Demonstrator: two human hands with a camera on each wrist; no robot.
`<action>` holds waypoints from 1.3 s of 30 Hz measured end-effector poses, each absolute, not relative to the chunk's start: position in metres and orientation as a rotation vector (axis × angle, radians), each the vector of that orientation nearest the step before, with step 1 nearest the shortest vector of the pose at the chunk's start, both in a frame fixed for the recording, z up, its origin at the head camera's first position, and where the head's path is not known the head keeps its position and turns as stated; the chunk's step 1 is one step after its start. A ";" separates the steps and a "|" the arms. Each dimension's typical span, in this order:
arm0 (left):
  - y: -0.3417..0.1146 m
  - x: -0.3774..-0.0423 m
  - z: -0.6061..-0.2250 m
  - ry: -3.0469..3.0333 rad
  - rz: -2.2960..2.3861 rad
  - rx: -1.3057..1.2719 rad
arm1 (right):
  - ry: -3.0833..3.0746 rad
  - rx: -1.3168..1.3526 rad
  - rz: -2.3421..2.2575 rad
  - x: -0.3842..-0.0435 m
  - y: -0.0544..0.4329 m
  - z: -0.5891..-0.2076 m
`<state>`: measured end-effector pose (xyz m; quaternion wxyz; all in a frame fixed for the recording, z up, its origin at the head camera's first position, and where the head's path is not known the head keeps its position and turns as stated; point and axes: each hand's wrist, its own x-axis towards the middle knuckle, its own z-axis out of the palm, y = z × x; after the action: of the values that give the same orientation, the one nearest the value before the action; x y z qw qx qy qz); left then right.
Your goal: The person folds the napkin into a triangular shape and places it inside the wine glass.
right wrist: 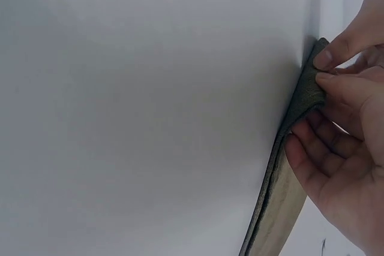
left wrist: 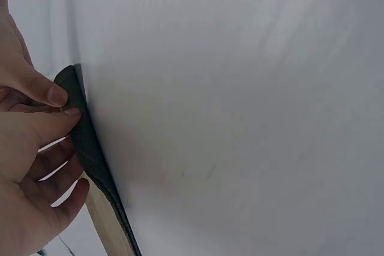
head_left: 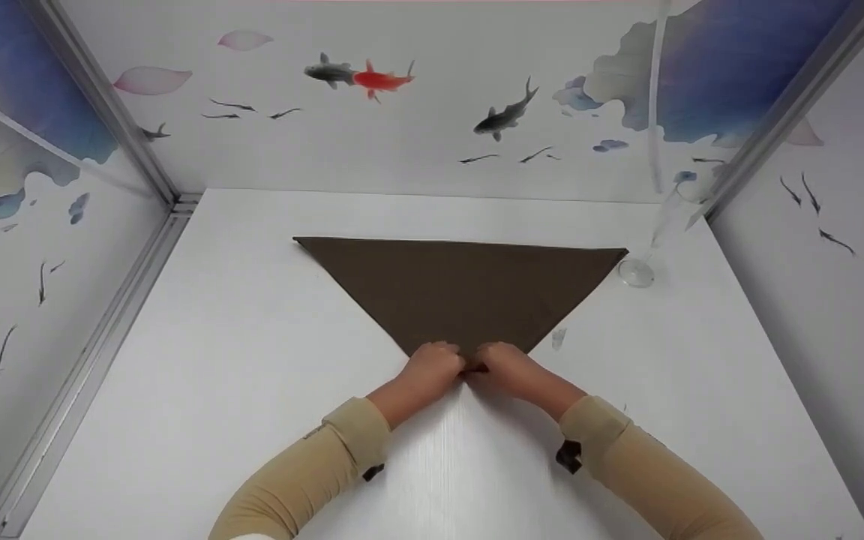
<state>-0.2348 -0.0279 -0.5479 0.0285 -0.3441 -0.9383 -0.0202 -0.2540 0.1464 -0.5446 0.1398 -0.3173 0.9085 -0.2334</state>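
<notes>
A dark brown cloth [head_left: 462,292], folded into a triangle, lies on the white table with its long edge away from me and its point toward me. At that near point my left hand [head_left: 432,369] and right hand [head_left: 511,369] meet side by side, both gripping the cloth. The left wrist view shows the thumb of the left hand [left wrist: 30,166] on the folded cloth edge [left wrist: 90,142], fingers curled behind. In the right wrist view, the right hand [right wrist: 348,148] pinches the rolled-over tip [right wrist: 306,94] the same way, thumbs close together.
A clear stemmed glass [head_left: 636,274] stands by the cloth's far right corner. White panels [head_left: 432,135] painted with fish and petals enclose the table [head_left: 199,330] at the back and both sides, joined by grey metal rails [head_left: 113,330].
</notes>
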 end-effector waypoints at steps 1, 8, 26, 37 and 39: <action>-0.028 -0.235 -0.548 -2.917 -0.117 -1.041 | 2.616 -0.891 -0.688 -0.254 0.147 -0.544; -0.031 -0.236 -0.548 -2.964 -0.497 -0.903 | 2.583 -0.812 -0.725 -0.257 0.149 -0.543; -0.037 -0.237 -0.550 -2.874 -0.158 -0.958 | 2.733 -1.004 -0.563 -0.259 0.164 -0.546; -0.043 -0.235 -0.551 -2.916 -0.251 -0.946 | 2.787 -1.217 -0.464 -0.250 0.165 -0.548; -0.045 -0.235 -0.550 -2.943 -0.333 -0.924 | 2.802 -1.234 -0.463 -0.250 0.165 -0.549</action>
<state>-0.2351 -0.0448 -0.5503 0.0196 -0.2978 -0.9484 -0.1073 -0.2496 0.1650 -0.5487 0.0225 -0.3983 0.9047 -0.1495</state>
